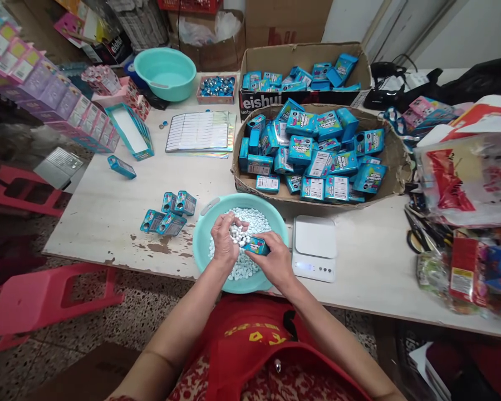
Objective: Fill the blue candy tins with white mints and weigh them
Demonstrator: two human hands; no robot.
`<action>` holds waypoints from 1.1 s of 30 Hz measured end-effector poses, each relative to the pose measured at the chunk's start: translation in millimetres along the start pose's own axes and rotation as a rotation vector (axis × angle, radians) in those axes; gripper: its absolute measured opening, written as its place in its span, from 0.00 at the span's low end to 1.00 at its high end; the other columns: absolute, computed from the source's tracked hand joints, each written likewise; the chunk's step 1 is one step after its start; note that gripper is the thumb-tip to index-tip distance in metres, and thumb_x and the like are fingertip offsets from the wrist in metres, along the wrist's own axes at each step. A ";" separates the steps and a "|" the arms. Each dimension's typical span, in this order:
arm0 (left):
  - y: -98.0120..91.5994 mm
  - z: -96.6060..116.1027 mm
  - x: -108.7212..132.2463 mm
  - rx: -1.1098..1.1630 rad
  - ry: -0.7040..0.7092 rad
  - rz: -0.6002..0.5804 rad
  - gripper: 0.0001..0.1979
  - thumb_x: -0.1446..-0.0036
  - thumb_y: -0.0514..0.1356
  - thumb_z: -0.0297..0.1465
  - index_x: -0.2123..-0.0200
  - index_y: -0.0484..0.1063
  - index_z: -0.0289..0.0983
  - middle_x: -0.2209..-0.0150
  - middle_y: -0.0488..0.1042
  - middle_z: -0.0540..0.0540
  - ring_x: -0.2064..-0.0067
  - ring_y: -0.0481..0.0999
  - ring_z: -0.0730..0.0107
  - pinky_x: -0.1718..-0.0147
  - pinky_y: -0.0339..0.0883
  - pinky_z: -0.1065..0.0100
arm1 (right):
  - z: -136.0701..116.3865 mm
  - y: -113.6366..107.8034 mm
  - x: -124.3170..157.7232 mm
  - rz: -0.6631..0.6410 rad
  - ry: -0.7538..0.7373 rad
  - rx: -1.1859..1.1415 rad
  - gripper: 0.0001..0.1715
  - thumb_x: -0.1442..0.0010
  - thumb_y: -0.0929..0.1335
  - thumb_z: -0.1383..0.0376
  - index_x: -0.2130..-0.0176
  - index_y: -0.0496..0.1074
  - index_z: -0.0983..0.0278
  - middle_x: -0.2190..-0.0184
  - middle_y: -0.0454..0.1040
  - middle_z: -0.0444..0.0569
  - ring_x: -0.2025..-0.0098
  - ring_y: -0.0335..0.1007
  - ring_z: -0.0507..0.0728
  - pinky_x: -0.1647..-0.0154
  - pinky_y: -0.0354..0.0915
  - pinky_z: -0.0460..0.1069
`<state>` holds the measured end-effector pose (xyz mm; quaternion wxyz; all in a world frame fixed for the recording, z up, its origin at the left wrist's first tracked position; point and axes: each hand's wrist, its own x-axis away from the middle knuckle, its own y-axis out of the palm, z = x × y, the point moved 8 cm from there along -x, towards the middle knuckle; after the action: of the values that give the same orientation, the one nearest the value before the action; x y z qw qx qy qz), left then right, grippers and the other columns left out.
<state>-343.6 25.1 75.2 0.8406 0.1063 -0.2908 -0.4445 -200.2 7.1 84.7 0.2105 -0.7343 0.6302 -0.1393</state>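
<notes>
A teal basin full of small white tablets sits at the table's near edge. Over it, my left hand is cupped and closed around a handful of the white tablets. My right hand grips a small blue box, held against the left hand's fingers. Several filled blue boxes lie in a cluster on the table left of the basin.
A white digital scale stands right of the basin. Behind it, a cardboard tray and a carton hold many blue boxes. A second teal basin, sticker sheets, purple boxes, and bags crowd the edges. Pink stools stand left.
</notes>
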 end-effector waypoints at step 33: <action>22.7 17.4 13.7 -0.218 0.185 -0.042 0.17 0.49 0.63 0.42 0.76 0.64 0.37 0.81 0.64 0.55 0.80 0.66 0.79 0.79 0.61 0.75 | -6.5 -9.5 -5.3 0.072 0.053 -0.217 0.16 0.52 0.74 0.65 0.61 0.74 0.59 0.63 0.74 0.48 0.57 0.71 0.59 0.54 0.67 0.55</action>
<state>-332.2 28.6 104.6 0.8608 0.0608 -0.1599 -0.4794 -195.9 12.6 95.3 0.1177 -0.7256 0.6730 -0.0820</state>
